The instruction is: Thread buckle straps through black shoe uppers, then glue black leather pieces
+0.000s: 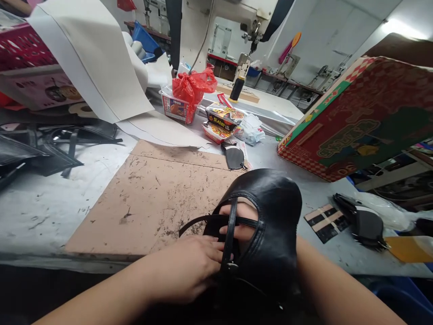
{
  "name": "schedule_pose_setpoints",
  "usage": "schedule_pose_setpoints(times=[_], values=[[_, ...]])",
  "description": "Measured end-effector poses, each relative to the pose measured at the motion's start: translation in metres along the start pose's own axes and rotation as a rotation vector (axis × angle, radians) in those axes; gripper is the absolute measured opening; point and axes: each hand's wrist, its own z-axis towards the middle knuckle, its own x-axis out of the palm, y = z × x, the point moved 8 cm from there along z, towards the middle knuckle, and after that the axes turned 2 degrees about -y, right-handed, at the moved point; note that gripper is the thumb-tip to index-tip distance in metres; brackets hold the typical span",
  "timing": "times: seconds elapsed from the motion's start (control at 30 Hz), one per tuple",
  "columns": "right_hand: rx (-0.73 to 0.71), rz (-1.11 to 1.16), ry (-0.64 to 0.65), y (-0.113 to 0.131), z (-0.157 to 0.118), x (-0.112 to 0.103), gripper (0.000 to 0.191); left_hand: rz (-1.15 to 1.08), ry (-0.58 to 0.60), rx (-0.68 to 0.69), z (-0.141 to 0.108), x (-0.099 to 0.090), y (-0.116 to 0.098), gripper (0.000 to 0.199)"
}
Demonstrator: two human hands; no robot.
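A black leather shoe upper (277,198) with thin crossing straps and a small buckle is tilted up at the front edge of the table. My right hand (241,212) reaches in from behind it, and its bent fingers show through the opening under the straps. The leather hides the rest of that hand. My left hand (198,259) is at the near side of the opening, its fingers closed at the strap and edge near the buckle. The left fingertips are partly hidden. One loose strap end (192,221) sticks out leftward over a scuffed brown board (158,194).
Black leather pieces (57,144) lie at left, below white sheets (91,54). Behind the board stand a tub (177,108) with a red bag and stacked food packs (221,122). A large carton (365,117) and a black brush (368,225) are at right. A sewing machine (230,18) stands behind.
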Motion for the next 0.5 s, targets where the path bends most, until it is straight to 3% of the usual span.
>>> schedule_pose_setpoints(times=[0.1, 0.27, 0.5], values=[[0.082, 0.061, 0.073, -0.019, 0.007, -0.001, 0.018, -0.025, 0.044, -0.063, 0.002, -0.002, 0.003, 0.025], [0.185, 0.209, 0.191, -0.044, 0.018, 0.008, 0.008, -0.035, 0.077, -0.111, 0.002, -0.003, 0.006, 0.03], [0.284, 0.281, 0.142, -0.046, 0.018, 0.008, 0.012, 0.103, 0.053, -0.118, 0.001, -0.001, 0.007, 0.034]])
